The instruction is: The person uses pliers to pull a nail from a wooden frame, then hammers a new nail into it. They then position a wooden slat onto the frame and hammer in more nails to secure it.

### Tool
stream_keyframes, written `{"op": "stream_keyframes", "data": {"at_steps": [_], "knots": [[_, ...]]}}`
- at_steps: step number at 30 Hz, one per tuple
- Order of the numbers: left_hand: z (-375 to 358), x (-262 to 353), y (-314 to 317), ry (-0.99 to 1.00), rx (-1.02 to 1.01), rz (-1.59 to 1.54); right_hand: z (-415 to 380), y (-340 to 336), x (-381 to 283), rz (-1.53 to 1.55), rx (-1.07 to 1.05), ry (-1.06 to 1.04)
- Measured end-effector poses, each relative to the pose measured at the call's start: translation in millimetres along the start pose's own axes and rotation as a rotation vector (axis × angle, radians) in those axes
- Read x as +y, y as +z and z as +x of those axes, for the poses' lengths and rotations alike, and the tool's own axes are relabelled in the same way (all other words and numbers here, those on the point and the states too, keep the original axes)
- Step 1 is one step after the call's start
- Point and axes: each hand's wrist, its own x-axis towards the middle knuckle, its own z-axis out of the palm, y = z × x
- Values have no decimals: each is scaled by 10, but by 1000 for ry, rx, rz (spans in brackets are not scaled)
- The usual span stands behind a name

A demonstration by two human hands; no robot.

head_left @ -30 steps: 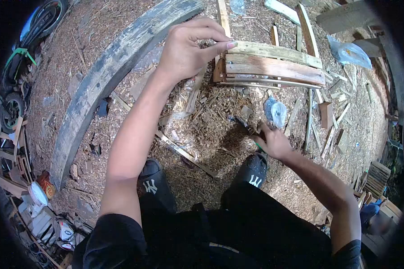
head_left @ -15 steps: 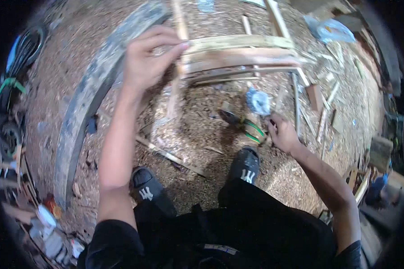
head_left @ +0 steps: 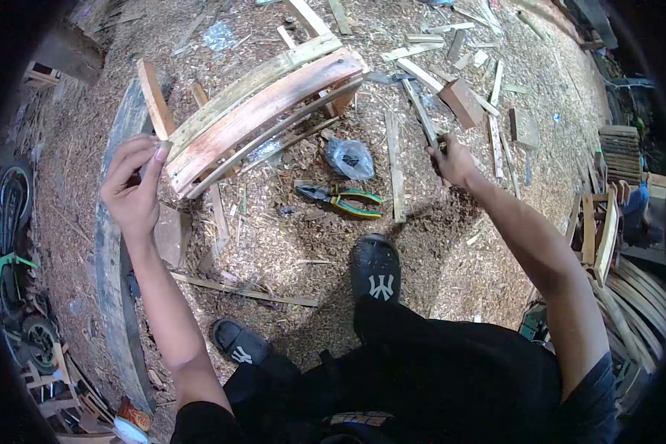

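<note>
I stand in a rough woodworking yard: sawdust and shavings cover the ground, offcut slats lie scattered, pliers sit near my foot, and stacked boards wait far right.

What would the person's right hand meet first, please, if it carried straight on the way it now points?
The right hand points up and away; it probably meets the wooden block first, though depth is unclear.
</note>
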Motion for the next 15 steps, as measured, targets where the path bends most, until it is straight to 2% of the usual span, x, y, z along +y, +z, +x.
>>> {"op": "stream_keyframes", "data": {"at_steps": [1,2,7,9,10,13,14,15], "knots": [[5,-6,0,18,3,-9,25,-54,-49,40,-59,-31],[8,-8,0,12,0,-32,94,-150,-88,154,-265,81],[-16,7,-14,1,6,21,97,-206,-200,324,-332,100],[-14,-4,-6,0,8,30,4,-216,-302,971,-324,457],[-13,-9,-7,4,-3,28,22,-202,-361,1093,-285,496],[9,32,-3,8,-15,47,-163,-451,-752,1102,-168,481],[13,61,-23,5,-20,70,-88,-327,-568,1080,-54,345],[-12,61,-8,-72,17,40,-156,-494,-742,741,67,149]]}}
